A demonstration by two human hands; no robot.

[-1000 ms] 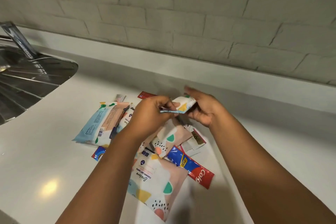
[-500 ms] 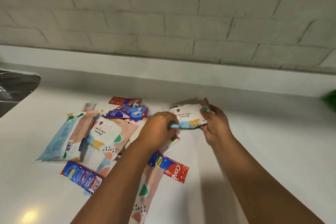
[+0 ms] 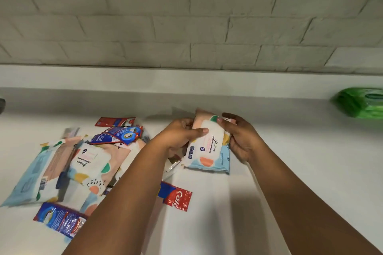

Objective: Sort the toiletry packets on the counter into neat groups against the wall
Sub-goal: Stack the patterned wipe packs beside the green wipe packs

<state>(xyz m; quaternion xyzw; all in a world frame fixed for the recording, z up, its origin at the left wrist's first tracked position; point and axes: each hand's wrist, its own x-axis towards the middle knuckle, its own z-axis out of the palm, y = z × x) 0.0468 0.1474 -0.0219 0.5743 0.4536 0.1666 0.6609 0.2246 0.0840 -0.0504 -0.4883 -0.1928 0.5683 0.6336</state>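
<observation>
Both hands hold one pastel wet-wipes pack [image 3: 207, 151] near the back of the white counter [image 3: 290, 151]. My left hand [image 3: 182, 136] grips its left side, thumb across the label. My right hand [image 3: 240, 136] grips its right side. The pack's near end touches the counter and its far end is tilted up. To the left lies a loose pile: more wet-wipes packs [image 3: 91, 163], a light blue pack [image 3: 31, 176], blue and red sachets [image 3: 120, 134], and a red toothpaste sachet [image 3: 176, 195]. My left forearm covers part of the pile.
A green wipes pack [image 3: 360, 102] sits at the far right against the low white ledge [image 3: 186, 80] under the brick wall. A blue sachet [image 3: 60, 220] lies near the counter's front left.
Both hands carried the wet-wipes pack right, away from the pile, turned it label-up and lowered it toward the counter. The view swung right; the sink left the frame and the green pack appeared.
</observation>
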